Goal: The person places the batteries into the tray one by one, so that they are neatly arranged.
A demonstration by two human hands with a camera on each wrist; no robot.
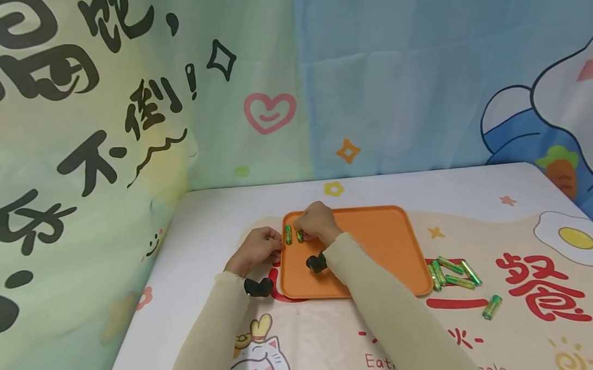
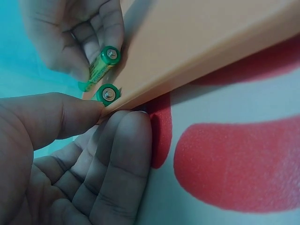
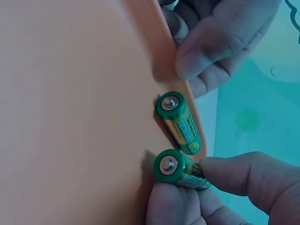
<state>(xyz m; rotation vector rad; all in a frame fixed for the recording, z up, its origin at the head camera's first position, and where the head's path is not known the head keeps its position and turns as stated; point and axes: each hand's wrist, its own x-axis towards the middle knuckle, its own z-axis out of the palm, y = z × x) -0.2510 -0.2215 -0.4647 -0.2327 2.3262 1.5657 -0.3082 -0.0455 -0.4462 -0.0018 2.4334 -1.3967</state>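
Note:
An orange tray (image 1: 377, 247) lies on the table, and my left hand (image 1: 259, 246) pinches its left rim, thumb above and fingers at the outer side. Just inside that rim a green and gold battery (image 1: 288, 235) lies lengthwise along the edge. Over the tray's far left part, my right hand (image 1: 318, 222) holds a second battery (image 3: 180, 171) between thumb and fingers. In the right wrist view, its silver end sits close beside the first battery (image 3: 180, 124). The left wrist view shows this held battery (image 2: 101, 68) slightly tilted; whether it touches the tray is unclear.
Several loose batteries (image 1: 459, 281) lie in a group beside the tray's right edge. Another battery (image 1: 492, 307) lies apart, nearer the front. A printed cloth (image 1: 475, 233) covers the table, and a patterned curtain (image 1: 396, 83) hangs behind it.

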